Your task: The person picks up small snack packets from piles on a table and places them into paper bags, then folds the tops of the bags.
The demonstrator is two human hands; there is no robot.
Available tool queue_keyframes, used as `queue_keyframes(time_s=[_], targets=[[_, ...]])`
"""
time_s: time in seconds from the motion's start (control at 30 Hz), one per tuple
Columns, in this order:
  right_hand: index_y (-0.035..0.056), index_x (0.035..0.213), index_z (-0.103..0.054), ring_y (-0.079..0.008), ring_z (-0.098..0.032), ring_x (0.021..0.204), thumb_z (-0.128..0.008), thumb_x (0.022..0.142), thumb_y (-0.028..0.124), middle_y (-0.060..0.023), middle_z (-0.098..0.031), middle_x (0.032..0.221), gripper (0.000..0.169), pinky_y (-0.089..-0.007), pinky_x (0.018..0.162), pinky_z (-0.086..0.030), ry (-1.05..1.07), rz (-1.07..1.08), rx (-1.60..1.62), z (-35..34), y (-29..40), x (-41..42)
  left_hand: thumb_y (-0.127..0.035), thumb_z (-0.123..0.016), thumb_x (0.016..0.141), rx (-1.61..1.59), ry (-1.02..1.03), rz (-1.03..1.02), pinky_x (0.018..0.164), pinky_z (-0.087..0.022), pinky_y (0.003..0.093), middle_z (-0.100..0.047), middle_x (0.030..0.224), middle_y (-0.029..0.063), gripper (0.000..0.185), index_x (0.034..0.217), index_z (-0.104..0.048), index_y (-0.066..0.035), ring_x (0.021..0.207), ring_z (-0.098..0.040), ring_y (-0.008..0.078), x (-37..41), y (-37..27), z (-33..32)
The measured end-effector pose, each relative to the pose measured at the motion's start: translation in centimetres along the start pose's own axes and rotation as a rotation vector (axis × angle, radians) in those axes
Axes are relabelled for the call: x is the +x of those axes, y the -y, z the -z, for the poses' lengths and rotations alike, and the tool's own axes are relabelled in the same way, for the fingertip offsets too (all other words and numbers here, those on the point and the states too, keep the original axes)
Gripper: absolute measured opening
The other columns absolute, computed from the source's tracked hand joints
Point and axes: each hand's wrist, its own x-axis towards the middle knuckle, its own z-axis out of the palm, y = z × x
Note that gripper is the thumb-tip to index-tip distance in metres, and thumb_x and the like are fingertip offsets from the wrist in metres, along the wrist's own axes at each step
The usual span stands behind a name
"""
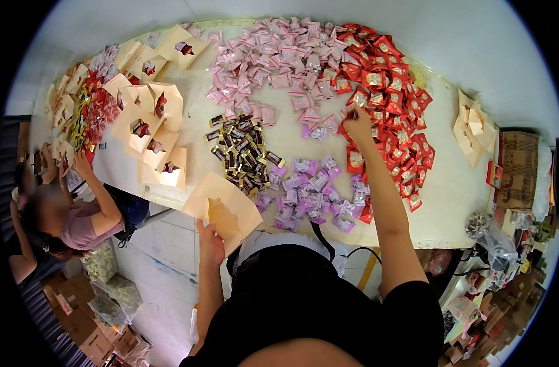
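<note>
My left hand (211,241) grips the edge of a cream paper bag (236,215), its mouth spread, at the table's near edge. My right hand (356,123) reaches over the heap of red wrapped sweets (394,101); its fingers are bent at the heap's left side, and what lies between them cannot be made out. Pale pink packets (284,55) spread along the back. Dark, gold-ended chocolate bars (240,147) are piled in the middle, with purple-and-white packets (307,183) to their right and nearer me.
Filled paper bags (144,124) stand at the left, beyond them mixed sweets (93,101). A co-worker (87,225) sits there, hands on the table. More cream bags (474,124) lie at the right end, near a cardboard box (515,169). Boxes (84,330) stand on the floor.
</note>
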Motion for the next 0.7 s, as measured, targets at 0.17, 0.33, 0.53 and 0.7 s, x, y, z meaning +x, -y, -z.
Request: queue_keyframes(time_s=[0.17, 0.33, 0.53, 0.7], targets=[[0.002, 0.086, -0.053, -0.0262, -0.055, 0.073, -0.067, 0.058, 0.014, -0.014, -0.052, 0.085, 0.033, -0.0343, 0.061, -0.045, 0.199, 0.188, -0.403, 0.5, -1.4, -9.5, -0.007, -0.046, 0.079, 0.076, 0.011, 0.068, 0.081, -0.046, 0.0413, -0.043, 0.117, 0.0111, 0.068, 0.134, -0.009, -0.02, 0.101, -0.049, 0.0249, -0.1, 0.8, -1.4], [0.0054, 0.095, -0.05, -0.0333, -0.057, 0.079, -0.068, 0.062, 0.023, -0.0151, -0.055, 0.088, 0.042, -0.0426, 0.067, -0.047, 0.26, 0.11, -0.811, -1.5, -1.0, -10.5, -0.001, -0.05, 0.078, 0.191, 0.07, 0.094, 0.077, -0.048, 0.0401, -0.044, 0.115, 0.0114, 0.074, 0.134, -0.006, -0.022, 0.099, -0.049, 0.0228, -0.3, 0.7, -5.5], [0.0063, 0.096, -0.039, -0.0185, -0.052, 0.063, -0.059, 0.065, 0.004, -0.0059, -0.047, 0.07, 0.037, -0.0342, 0.058, -0.045, 0.154, 0.314, -0.011, -0.6, 6.7, -10.1, 0.002, -0.055, 0.076, 0.192, 0.174, 0.002, 0.073, -0.051, 0.0349, -0.045, 0.113, 0.0129, 0.075, 0.133, -0.01, -0.017, 0.1, -0.051, 0.0215, 0.0, 1.0, -9.9], [0.0057, 0.095, -0.041, -0.0188, -0.049, 0.076, -0.059, 0.064, 0.001, -0.0087, -0.043, 0.083, 0.037, -0.0335, 0.062, -0.043, 0.398, 0.677, 0.527, -1.8, 15.4, -15.2, -0.001, -0.056, 0.076, 0.234, 0.323, 0.076, 0.066, -0.052, 0.0323, -0.049, 0.106, 0.0114, 0.069, 0.131, -0.016, -0.016, 0.092, -0.055, 0.0192, -1.1, 0.9, -13.5]])
